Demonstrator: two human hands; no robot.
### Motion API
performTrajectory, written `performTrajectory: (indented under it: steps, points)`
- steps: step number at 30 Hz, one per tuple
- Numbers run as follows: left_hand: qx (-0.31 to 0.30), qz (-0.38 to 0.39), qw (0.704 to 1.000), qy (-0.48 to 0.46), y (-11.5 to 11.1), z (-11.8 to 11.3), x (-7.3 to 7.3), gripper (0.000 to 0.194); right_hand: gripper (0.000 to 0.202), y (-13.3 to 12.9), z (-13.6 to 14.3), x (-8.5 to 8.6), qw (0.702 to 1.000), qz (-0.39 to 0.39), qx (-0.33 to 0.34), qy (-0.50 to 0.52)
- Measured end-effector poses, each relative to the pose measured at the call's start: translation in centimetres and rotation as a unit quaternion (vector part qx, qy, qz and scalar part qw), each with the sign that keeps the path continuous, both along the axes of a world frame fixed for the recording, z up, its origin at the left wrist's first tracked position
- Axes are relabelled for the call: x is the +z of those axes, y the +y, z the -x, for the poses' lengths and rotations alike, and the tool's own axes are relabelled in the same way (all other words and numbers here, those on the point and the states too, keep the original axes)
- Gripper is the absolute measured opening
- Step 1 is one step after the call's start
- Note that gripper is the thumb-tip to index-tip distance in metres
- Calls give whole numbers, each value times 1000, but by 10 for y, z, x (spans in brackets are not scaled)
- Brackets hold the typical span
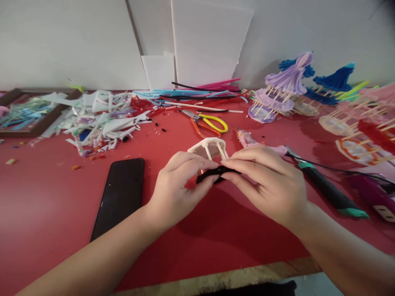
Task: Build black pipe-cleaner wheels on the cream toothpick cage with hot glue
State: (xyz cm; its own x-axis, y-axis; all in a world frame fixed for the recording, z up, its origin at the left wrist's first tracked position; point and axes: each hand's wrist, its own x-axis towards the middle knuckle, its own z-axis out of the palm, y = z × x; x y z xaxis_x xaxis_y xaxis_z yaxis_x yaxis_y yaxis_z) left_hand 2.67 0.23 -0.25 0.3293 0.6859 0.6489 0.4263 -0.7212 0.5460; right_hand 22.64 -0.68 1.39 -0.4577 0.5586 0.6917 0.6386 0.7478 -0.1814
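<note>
Roughly, from my remote seat, I see this:

Left hand: my left hand [173,191] sits low at centre, fingers [185,162] closed in a pinch on the left end of a short black fuzzy strip, likely a pipe cleaner [214,174].

Right hand: my right hand [265,185] meets it from the right, fingertips closed on the same strip's other end; both hands grip it just above the red table [46,197].

Frame: a small white cage-like frame of flat ring and thin sticks [210,148] stands just behind the pinched strip, touching or nearly touching my fingertips; I cannot tell which.

Nearby tools: a green-and-black handled craft knife [328,189] lies just right of my right wrist; yellow-and-orange handled scissors [206,122] lie beyond the frame; a black phone [120,197] lies left of my left wrist.

Clutter: a heap of white and coloured foam scraps [101,121] lies far left, and finished purple and blue tiered models [286,88] stand far right.

Risk, frame: I judge that a hard tug on the strip could knock or crush the light frame, since it stands so close.

Risk, strip: bending it between two tight pinches could kink it wrongly or let it spring free.

Risk, knife: my right forearm could sweep the knife or its neighbouring black cord [339,169] off the table.
</note>
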Motion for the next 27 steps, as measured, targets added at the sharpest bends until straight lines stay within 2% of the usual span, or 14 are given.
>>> performTrajectory:
  steps: [8, 13, 19, 23, 27]
  points:
    - [-5, -15, 1000, 4, 0, 0, -1, 11, 12, 3, 2, -2, 998, -53, 21, -21]
    - [-2, -15, 1000, 0, 0, -1, -2, 9, 11, 2, 5, -3, 998, -56, 20, -21]
    - [-10, -28, 1000, 7, 0, -2, -2, 8, 9, 1, 5, -1, 999, -35, 24, -27]
    - [-7, -13, 1000, 6, -1, -3, 1, 7, 12, 0, 3, -1, 999, 8, 30, 15]
    - [23, 41, 999, -19, -2, -1, 2, 6, 18, 0, 2, -1, 994, 70, -16, 78]
